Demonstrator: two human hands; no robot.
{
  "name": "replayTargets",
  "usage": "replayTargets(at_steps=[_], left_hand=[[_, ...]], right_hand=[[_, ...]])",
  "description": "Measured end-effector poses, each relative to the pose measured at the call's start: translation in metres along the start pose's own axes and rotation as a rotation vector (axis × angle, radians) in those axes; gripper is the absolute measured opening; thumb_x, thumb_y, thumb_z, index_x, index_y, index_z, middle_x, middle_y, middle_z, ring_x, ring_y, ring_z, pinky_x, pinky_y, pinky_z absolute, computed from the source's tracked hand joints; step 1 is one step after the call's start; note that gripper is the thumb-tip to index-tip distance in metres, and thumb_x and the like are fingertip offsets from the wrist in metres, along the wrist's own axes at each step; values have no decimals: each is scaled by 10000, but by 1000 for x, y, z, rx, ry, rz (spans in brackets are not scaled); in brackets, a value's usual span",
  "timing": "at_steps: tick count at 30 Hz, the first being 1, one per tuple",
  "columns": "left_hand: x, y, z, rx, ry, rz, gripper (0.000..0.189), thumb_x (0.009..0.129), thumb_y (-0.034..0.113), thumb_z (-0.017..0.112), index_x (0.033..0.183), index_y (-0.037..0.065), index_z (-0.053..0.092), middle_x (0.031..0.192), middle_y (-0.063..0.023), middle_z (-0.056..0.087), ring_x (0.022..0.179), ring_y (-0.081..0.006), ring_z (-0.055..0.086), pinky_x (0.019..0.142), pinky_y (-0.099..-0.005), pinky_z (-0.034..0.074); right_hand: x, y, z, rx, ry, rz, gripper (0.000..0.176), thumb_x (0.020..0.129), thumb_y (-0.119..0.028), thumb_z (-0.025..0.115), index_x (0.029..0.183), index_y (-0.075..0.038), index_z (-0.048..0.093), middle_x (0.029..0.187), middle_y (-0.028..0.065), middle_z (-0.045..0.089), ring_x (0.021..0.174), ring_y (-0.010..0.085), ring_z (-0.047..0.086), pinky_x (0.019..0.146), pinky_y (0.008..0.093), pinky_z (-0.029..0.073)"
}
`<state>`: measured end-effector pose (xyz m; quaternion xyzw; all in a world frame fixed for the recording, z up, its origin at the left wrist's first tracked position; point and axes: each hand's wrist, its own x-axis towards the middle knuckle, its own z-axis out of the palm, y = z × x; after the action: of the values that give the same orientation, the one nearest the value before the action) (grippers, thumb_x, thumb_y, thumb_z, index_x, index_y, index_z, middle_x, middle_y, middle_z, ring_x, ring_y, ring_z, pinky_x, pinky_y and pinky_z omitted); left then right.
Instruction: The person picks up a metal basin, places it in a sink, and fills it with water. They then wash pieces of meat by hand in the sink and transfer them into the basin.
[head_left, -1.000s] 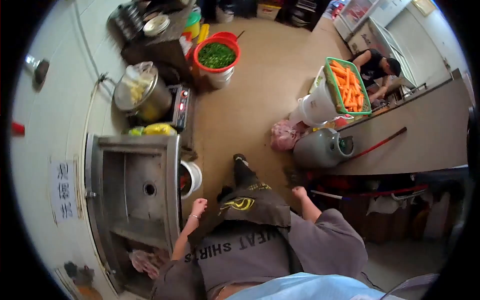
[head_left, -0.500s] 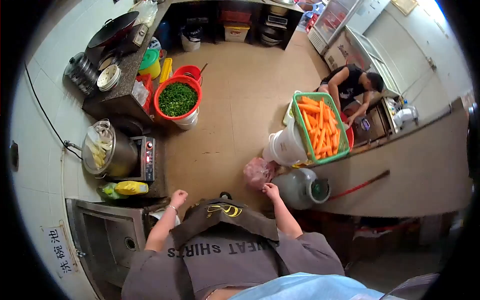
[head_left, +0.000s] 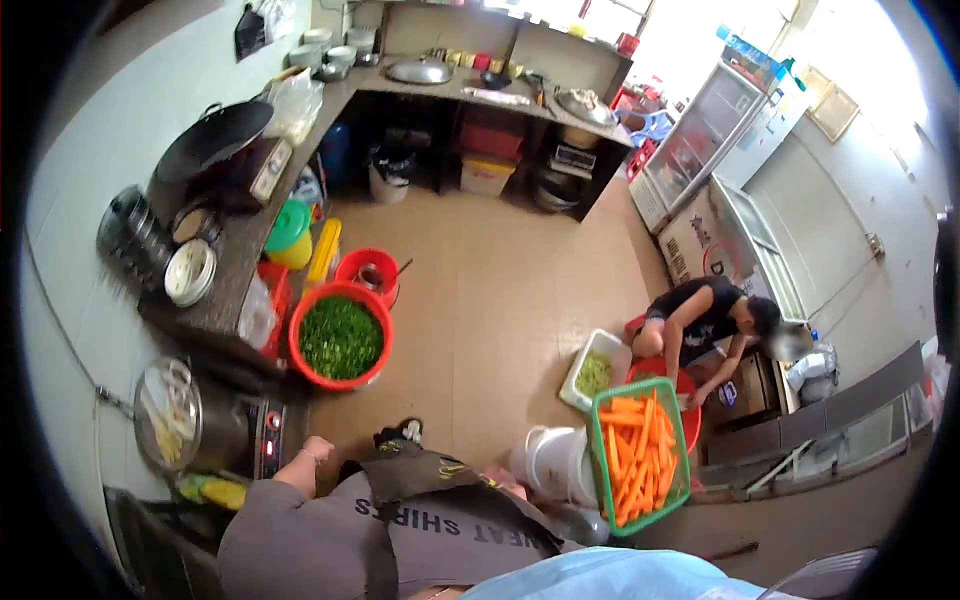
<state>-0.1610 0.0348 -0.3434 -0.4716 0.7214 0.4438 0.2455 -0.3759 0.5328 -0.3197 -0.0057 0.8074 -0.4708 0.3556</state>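
My left hand point(head_left: 318, 447), a bracelet at its wrist, hangs in front of my body with fingers curled and nothing visible in them. It is nearest the induction cooker point(head_left: 268, 440), apart from it. A large steel pot point(head_left: 222, 432) with pale pieces inside stands on the cooker. My right hand is hidden behind my grey shirt point(head_left: 430, 525). Beyond my right side are a white bucket point(head_left: 558, 465) and a green basket point(head_left: 686, 478) heaped with peeled carrots point(head_left: 638, 455). Part of a pinkish bag point(head_left: 507, 482) shows beside the bucket.
A red basin point(head_left: 297, 372) of chopped greens stands ahead left. At right, a crouching person point(head_left: 705, 315) reaches into a red tub point(head_left: 692, 425), near a white container point(head_left: 572, 392) of pale green shreds. Counters point(head_left: 335, 100) line the left and back; a glass-door fridge point(head_left: 700, 125) stands behind.
The view has tilted up and moved forward, showing more of the back counter. My right hand has gone out of sight beside my body. My left hand stays curled.
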Motion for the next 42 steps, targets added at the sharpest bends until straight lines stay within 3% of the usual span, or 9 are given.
replayTargets(at_steps=[5,8,16,22,24,28,35,37,42], left_hand=[[111,173,-56,6,78,191,236,666,272,583,674,38,615,605,-102,592,549,-237,565,571,-321,464],[159,302,-67,-106,43,396,207,675,214,588,778,37,617,657,-87,603,568,-200,560,582,-327,453],[254,573,-44,-346,-160,601,205,734,196,596,844,27,561,727,-33,565,633,-105,520,557,-257,441],[326,644,-88,40,-182,198,189,740,205,569,800,29,603,611,-43,570,516,-142,526,489,-285,436],[394,651,-121,-967,-1307,-22,86,763,142,531,721,79,571,603,-7,516,522,-116,507,392,-257,367],[363,782,-145,-388,-114,6,103,769,96,483,712,66,563,629,8,522,571,-148,526,466,-277,409],[536,956,-158,-322,-216,-169,117,749,122,501,634,101,499,509,-19,447,381,-135,389,324,-281,298],[601,1047,-159,121,-195,637,92,738,121,500,656,80,499,531,-14,453,434,-134,414,377,-272,324],[658,1326,-131,108,-231,463,198,773,215,556,853,34,563,710,-22,572,604,-102,501,548,-247,425]], right_hand=[[41,-163,-44,127,174,92,199,769,-162,510,854,6,576,704,69,593,592,131,550,528,256,452],[147,-112,-63,683,108,137,229,802,-195,496,938,-14,532,728,62,565,555,156,533,500,272,459],[300,-216,-161,137,263,391,188,723,-145,541,856,-17,576,652,71,571,497,147,541,399,269,402],[503,-267,-290,75,389,325,205,753,-200,489,705,-18,569,587,75,573,448,164,532,399,294,430],[547,-342,-338,-47,345,256,214,701,-201,500,643,-12,583,542,98,557,426,178,519,400,315,417],[688,-416,-403,-106,408,64,252,734,-218,516,833,1,596,686,90,599,602,154,569,568,277,450],[821,-500,-470,336,456,52,241,759,-117,519,943,37,546,763,83,582,631,141,562,586,246,461],[836,-476,-479,483,496,241,213,753,-95,523,926,26,556,762,80,580,623,141,562,566,244,470],[855,-453,-510,413,610,551,121,739,-96,508,802,-15,570,659,41,561,552,123,555,440,219,409]])
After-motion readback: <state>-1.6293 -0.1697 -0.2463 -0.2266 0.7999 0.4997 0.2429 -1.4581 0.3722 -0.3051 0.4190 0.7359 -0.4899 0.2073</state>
